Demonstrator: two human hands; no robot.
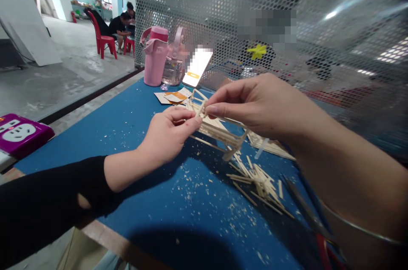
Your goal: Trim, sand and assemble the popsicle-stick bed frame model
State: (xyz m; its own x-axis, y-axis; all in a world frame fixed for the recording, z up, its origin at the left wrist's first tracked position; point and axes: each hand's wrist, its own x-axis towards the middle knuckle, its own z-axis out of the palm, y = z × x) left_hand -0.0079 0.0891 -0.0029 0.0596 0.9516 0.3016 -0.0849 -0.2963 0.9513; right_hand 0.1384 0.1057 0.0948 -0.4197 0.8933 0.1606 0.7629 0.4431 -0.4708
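A small frame built of thin wooden sticks [219,133] is held above the blue table, tilted, its near end toward the right. My left hand [170,132] pinches its upper left part between thumb and forefinger. Close beside it, my right hand [255,102] has thumb and forefinger pressed together at the same end of the stick frame; whether they hold a separate small piece is hidden by the fingertips. Below and to the right lies a loose pile of short wooden sticks [263,180]. More long sticks [274,146] lie behind, partly covered by my right hand.
A pink tumbler [155,59], a clear bottle [174,68] and a lit phone [196,68] stand at the back by the perforated metal screen [191,2]. Cards [174,96] lie before them. Red-handled pliers [306,206] rest at right, a purple power strip [24,134] at left.
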